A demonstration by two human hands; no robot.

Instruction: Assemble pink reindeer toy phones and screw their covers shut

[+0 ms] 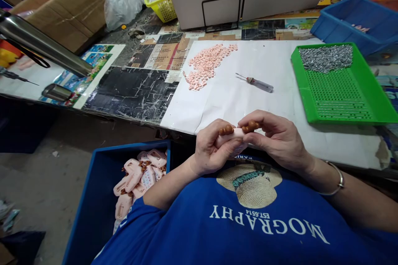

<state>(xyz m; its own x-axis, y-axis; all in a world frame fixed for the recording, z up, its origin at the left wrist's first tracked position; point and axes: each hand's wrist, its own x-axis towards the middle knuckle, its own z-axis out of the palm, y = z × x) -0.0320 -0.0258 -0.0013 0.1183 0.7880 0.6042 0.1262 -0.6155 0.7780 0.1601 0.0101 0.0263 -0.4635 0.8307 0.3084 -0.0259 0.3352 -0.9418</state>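
Note:
Close to my body, my left hand (214, 147) is closed around a pale pink plastic piece (239, 133). Brown rounded knobs (226, 130) stick up along its top edge. With thumb and fingers, my right hand (275, 138) pinches a brown lobed part (250, 126) at the right end of that piece. Much of the pink piece is hidden by my fingers. Beyond my hands, a screwdriver (261, 85) with a clear handle lies on the white sheet (224, 99). A spread of small pink parts (207, 64) lies to its left.
A green tray (338, 91) with many metal pins (326, 57) stands at right, in front of a blue bin (360, 18). Below left, a blue crate (90, 190) holds pink pieces (133, 174). A steel flask (46, 41) and cardboard box (66, 8) sit far left.

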